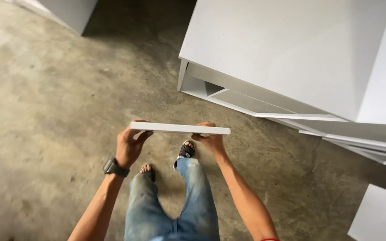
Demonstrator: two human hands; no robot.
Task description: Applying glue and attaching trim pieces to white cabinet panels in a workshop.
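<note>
Seen edge-on at frame centre, the thin white rectangular board [180, 129] hides its face; left hand [129, 146] and right hand [211, 140] each pinch an end.

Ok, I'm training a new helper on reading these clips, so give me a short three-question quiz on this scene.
1. True or false: both hands grip the white board.
2. Which wrist wears the watch? A) left B) right C) neither
3. Fill in: to the right of the board stands a large white ____ on the concrete floor.

Key
1. True: the left hand holds one end, the right hand the other, with the board seen edge-on above the feet.
2. A
3. cabinet
</note>
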